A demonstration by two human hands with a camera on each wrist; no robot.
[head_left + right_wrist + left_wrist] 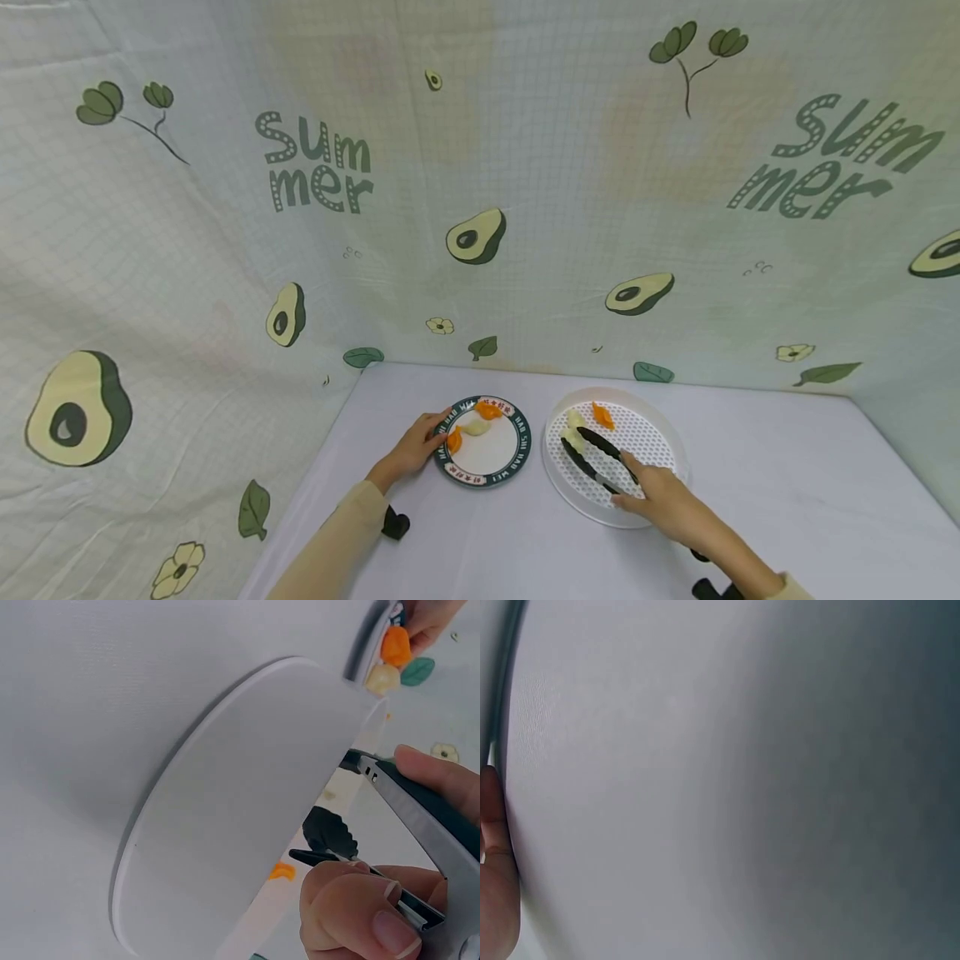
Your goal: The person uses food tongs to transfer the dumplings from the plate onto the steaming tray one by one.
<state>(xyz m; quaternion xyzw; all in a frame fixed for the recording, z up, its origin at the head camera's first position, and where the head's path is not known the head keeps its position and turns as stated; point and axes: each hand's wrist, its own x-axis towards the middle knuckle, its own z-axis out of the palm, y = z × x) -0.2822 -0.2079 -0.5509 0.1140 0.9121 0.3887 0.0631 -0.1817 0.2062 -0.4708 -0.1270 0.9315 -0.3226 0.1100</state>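
Note:
My left hand (411, 448) holds the left rim of a round plate (480, 464) with a dark green patterned border. Two small orange dumpling-like pieces (489, 410) and a pale yellow one (476, 427) lie on it. A thumb or finger (493, 825) rests along an edge in the left wrist view. In my right hand (663, 497) are metal tongs (420, 817) with black tips, their arms spread. The tips reach pale yellow pieces (574, 419) in a white round tray (667, 417); whether they pinch one is unclear. Another orange piece (602, 416) lies in that tray.
Plate and tray stand side by side on a white-covered table (472, 550), a narrow gap between them. Behind it hangs a cloth (555, 250) printed with avocados and leaves. Black straps (395, 523) show at the wrists.

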